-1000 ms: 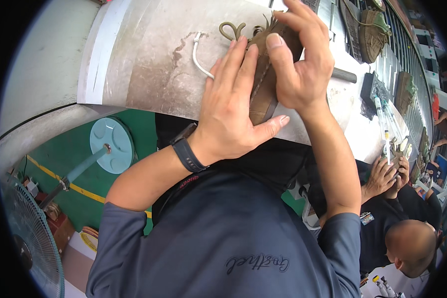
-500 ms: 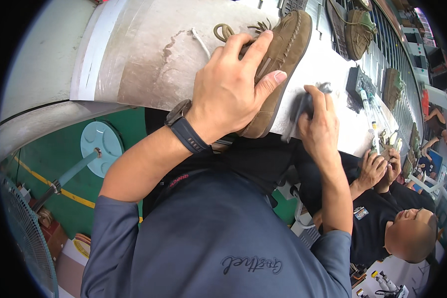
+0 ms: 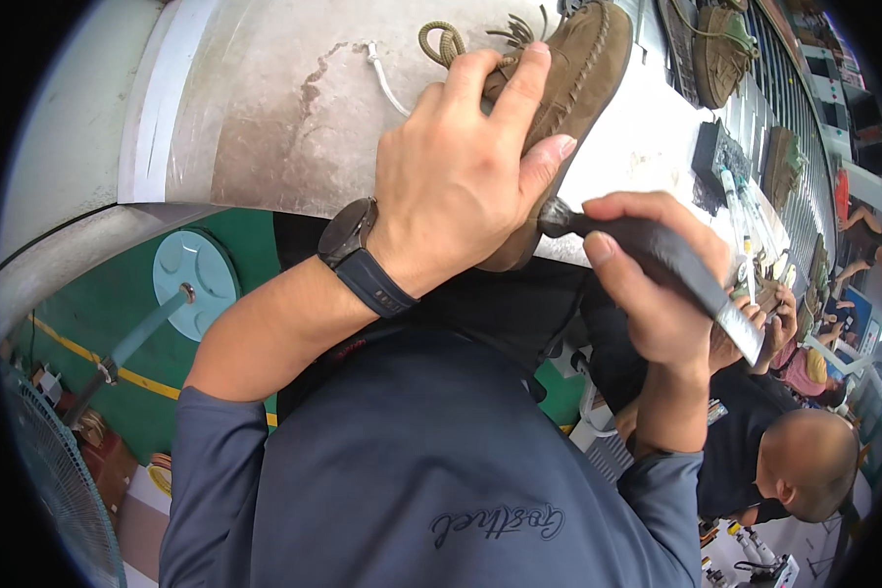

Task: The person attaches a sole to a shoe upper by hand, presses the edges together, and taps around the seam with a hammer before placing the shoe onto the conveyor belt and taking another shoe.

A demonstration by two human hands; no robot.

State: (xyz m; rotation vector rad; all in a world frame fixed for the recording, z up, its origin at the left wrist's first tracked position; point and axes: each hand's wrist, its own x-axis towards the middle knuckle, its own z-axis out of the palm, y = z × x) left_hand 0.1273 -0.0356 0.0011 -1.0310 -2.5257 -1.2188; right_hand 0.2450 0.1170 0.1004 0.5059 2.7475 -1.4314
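A brown suede lace-up shoe [image 3: 588, 83] lies at the table's near edge, its stitched seam facing up. My left hand [image 3: 461, 162] rests over it with fingers spread, pressing it down; thumb and fingers lie on the upper. My right hand [image 3: 661, 279] is closed round a black-handled tool [image 3: 657, 250]. One end of this tool is a flat metal blade, pointing away from the shoe; its dark rounded tip meets the shoe's edge near my left thumb. Part of the shoe is hidden under my left hand. Cord laces [image 3: 441, 44] loop out beside it.
A white cord [image 3: 387, 78] lies on the worn table [image 3: 265, 127]. To the right are a black block-shaped box [image 3: 720, 157], slim bottles or brushes [image 3: 740, 211] and other shoes [image 3: 725, 59]. A co-worker [image 3: 804, 461] sits at the right, hands on a shoe.
My right hand has lifted and turned the tool, bringing its dark tip from the tabletop to the shoe's edge. The shoe and my left hand have barely moved.
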